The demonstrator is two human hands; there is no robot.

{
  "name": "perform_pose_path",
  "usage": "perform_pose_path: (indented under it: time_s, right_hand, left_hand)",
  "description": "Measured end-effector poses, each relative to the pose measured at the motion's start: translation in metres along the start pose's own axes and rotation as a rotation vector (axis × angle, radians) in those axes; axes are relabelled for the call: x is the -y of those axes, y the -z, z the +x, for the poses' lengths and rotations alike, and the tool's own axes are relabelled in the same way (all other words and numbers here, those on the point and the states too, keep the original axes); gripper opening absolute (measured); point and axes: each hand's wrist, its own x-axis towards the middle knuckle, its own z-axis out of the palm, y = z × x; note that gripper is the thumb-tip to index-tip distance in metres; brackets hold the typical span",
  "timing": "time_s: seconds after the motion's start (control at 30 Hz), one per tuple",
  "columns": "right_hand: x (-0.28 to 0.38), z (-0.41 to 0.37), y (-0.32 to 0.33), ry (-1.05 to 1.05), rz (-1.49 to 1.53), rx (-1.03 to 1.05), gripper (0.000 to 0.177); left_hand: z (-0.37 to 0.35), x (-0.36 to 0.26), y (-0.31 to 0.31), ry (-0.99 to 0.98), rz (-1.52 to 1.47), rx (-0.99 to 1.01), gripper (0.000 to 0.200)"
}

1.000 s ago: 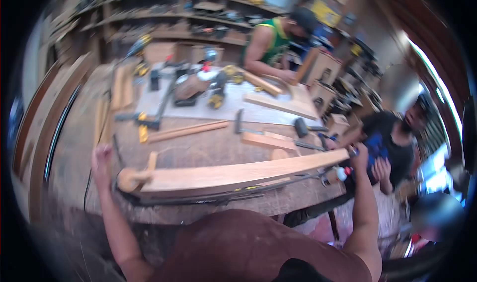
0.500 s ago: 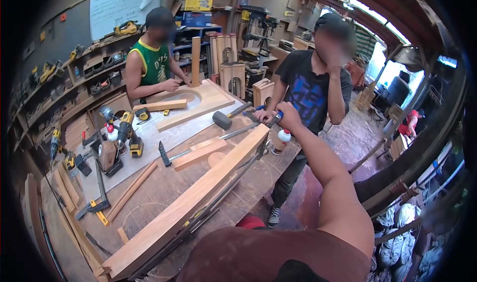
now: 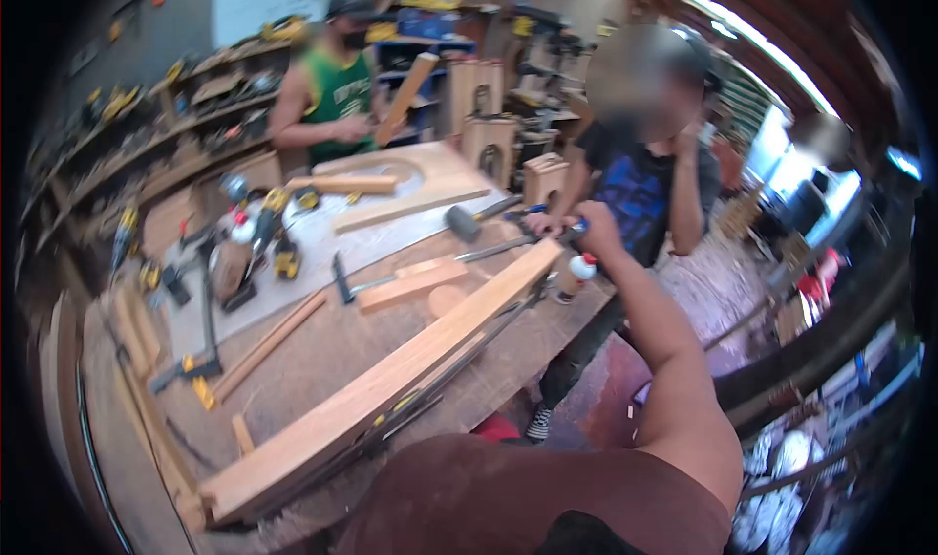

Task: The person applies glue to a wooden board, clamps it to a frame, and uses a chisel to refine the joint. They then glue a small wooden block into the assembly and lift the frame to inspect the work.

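My right hand (image 3: 598, 227) is closed around the blue handle (image 3: 581, 226) of what looks like a bar clamp, at the far end of a long wooden beam (image 3: 391, 374). The clamp's dark bar (image 3: 415, 397) runs along the beam's near side. A white bottle with a red cap (image 3: 576, 278) stands just below my right hand. Close by, a co-worker's hand (image 3: 539, 225) rests at the bench edge near another metal bar. My left hand is out of view.
A mallet (image 3: 462, 224), wooden blocks (image 3: 415, 286), a clamp (image 3: 203, 367) and cordless drills (image 3: 269, 221) lie on the bench. Across it, a person in green (image 3: 337, 96) holds a wooden piece (image 3: 406, 98); another in a dark shirt (image 3: 625, 184) stands at the right.
The camera view has shifted, so the bench appears farther right. The person in green has tilted the upright wooden piece. My right hand stays on the blue handle.
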Motion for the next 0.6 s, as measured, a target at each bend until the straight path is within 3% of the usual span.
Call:
perform_pose_path:
  time_s: [0.03,0.07,0.1,0.13,0.17,0.2,0.23,0.27,0.3,0.33,0.5,0.57,0.6]
  right_hand:
    - [0.03,0.01,0.021,-0.096,0.038,0.064,0.024]
    - [0.036,0.013,0.023,-0.095,0.002,0.142,0.022]
    - [0.043,0.013,0.019,-0.088,-0.073,0.07,0.022]
    - [0.048,0.018,0.023,-0.213,-0.077,0.233,0.023]
    - [0.041,0.008,0.01,-0.058,-0.056,0.004,0.02]
    - [0.029,0.006,0.002,-0.045,-0.06,0.035,0.022]
    - [0.025,0.01,0.0,-0.133,0.024,0.168,0.025]
    - [0.017,0.009,-0.004,-0.168,0.022,0.202,0.027]
    - [-0.024,-0.002,-0.029,-0.055,0.039,0.048,0.027]
    - [-0.015,0.003,-0.017,-0.128,0.022,0.186,0.029]
    - [-0.01,0.0,-0.015,-0.112,0.052,0.145,0.03]
    - [-0.009,0.001,-0.016,-0.109,0.043,0.149,0.032]
    - [-0.01,0.0,-0.015,-0.116,0.028,0.148,0.033]
  left_hand:
    - [-0.001,0.024,-0.029,-0.072,-0.076,0.004,0.026]
    - [-0.002,-0.073,0.003,0.082,-0.083,0.089,0.029]
    - [0.015,-0.164,0.032,0.233,-0.029,0.228,0.032]
    - [0.021,-0.209,0.037,0.127,-0.134,0.181,0.031]
    - [0.036,-0.261,0.047,0.283,-0.138,0.316,0.029]
    - [0.036,-0.236,0.013,0.224,-0.642,0.24,0.023]
    - [0.039,-0.272,0.017,0.094,-0.691,0.166,0.014]
    - [0.042,-0.317,0.034,0.187,-0.794,0.223,0.009]
    - [0.045,-0.337,0.039,0.093,-0.928,0.256,0.01]
    - [0.043,-0.374,0.054,0.103,-0.96,0.255,0.011]
    - [0.045,-0.438,0.095,-0.082,-1.173,0.373,0.016]
    - [0.045,-0.449,0.109,-0.072,-1.301,0.526,0.024]
    - [0.047,-0.446,0.114,-0.071,-1.336,0.697,0.045]
